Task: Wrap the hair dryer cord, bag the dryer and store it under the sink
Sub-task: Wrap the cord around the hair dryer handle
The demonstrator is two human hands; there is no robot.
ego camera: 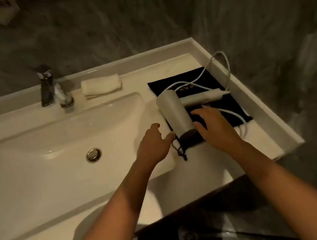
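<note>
head view | white cylindrical plastic hair dryer (176, 113) lies on flat black fabric drawstring bag (232, 104) at counter's right edge, beside basin | left hand (153, 143) and right hand (214, 125) spread, gripping nothing, flanking barrel | risk: loose white cord (225, 63) loops toward the right edge, may snag or drag the bag off when lifted

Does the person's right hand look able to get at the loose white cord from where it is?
Probably yes. The right hand hovers open beside the white hair dryer, and the loose white cord lies uncovered on the black fabric bag just beyond it.
</note>
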